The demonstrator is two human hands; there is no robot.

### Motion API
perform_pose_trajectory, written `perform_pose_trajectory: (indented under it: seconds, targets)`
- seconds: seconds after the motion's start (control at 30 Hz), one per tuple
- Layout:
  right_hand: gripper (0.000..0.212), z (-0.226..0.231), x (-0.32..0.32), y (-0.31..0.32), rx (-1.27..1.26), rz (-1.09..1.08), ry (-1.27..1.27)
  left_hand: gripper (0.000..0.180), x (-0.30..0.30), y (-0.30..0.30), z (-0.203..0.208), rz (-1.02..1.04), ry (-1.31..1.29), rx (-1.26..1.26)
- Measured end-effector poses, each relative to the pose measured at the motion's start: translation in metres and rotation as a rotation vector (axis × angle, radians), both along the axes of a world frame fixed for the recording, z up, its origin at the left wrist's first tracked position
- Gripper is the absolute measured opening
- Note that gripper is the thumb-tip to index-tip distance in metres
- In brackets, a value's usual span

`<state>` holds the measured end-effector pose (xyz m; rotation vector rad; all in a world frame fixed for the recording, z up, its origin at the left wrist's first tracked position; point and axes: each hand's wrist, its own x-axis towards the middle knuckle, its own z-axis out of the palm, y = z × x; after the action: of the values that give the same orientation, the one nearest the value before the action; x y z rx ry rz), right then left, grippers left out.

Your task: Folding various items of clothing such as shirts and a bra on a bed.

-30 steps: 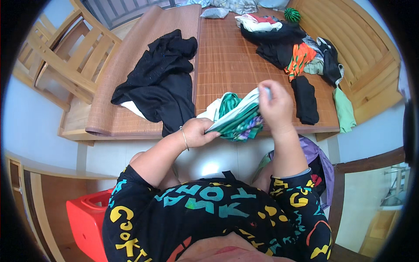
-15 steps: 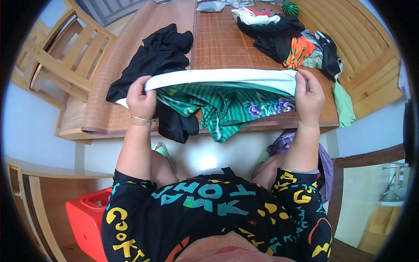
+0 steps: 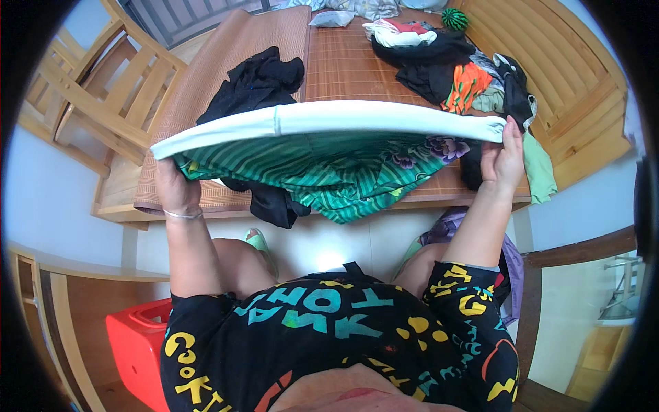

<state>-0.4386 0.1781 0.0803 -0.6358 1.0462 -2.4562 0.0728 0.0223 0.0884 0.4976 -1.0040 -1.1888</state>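
A green striped garment (image 3: 329, 178) with purple flowers and a wide white waistband (image 3: 343, 117) hangs stretched between my hands, over the bed's front edge. My left hand (image 3: 177, 189) is closed on the left end of the band, its fingers partly hidden by the cloth. At the other end, my right hand (image 3: 502, 158) grips the band with the thumb up. Behind the garment lies a black garment (image 3: 257, 82), and part of its dark cloth (image 3: 278, 206) droops over the edge below. Whether the green piece is shorts or a skirt I cannot tell.
A pile of mixed clothes (image 3: 425, 69) lies at the far right of the mat (image 3: 336, 62), by a wooden headboard (image 3: 556, 75). Light green cloth (image 3: 540, 172) hangs off the right edge. A wooden chair (image 3: 130, 89) stands left, a red stool (image 3: 137, 343) near left.
My hands have moved apart, the left one outward and lower, the right one outward. The waistband is now pulled out wider, and the green cloth has spread with it.
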Motion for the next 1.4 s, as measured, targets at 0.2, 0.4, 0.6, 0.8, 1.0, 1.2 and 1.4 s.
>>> perform_pose_trajectory:
  seconds: [0.2,0.4,0.6,0.8,1.0,1.2,1.4]
  targets:
    - [0.022,-0.023,-0.037,0.006,-0.262,0.527,-0.480,0.045,0.016,-0.003,0.015,0.306,-0.388,-0.151]
    - [0.026,-0.020,-0.006,-0.016,-0.177,0.745,-0.390,0.053,0.015,-0.023,0.009,-0.006,-0.582,0.401]
    - [0.028,-0.028,0.007,-0.053,-0.154,0.656,-0.506,0.037,-0.024,-0.110,0.078,-0.131,-0.323,0.193]
    - [0.043,0.016,-0.023,0.022,-0.547,0.604,-0.101,0.036,-0.033,-0.060,0.143,-0.144,-0.165,-0.097]
    - [0.047,-0.032,-0.050,0.012,0.097,0.547,0.006,0.031,0.017,-0.049,-0.001,-0.444,0.114,0.081]
    - [0.033,-0.041,-0.017,0.015,0.972,0.454,0.715,0.011,0.024,-0.037,-0.059,-0.273,0.108,0.556]
    - [0.030,-0.037,0.009,0.009,1.367,0.347,1.084,0.040,0.023,-0.048,-0.073,-0.185,-0.667,0.468]
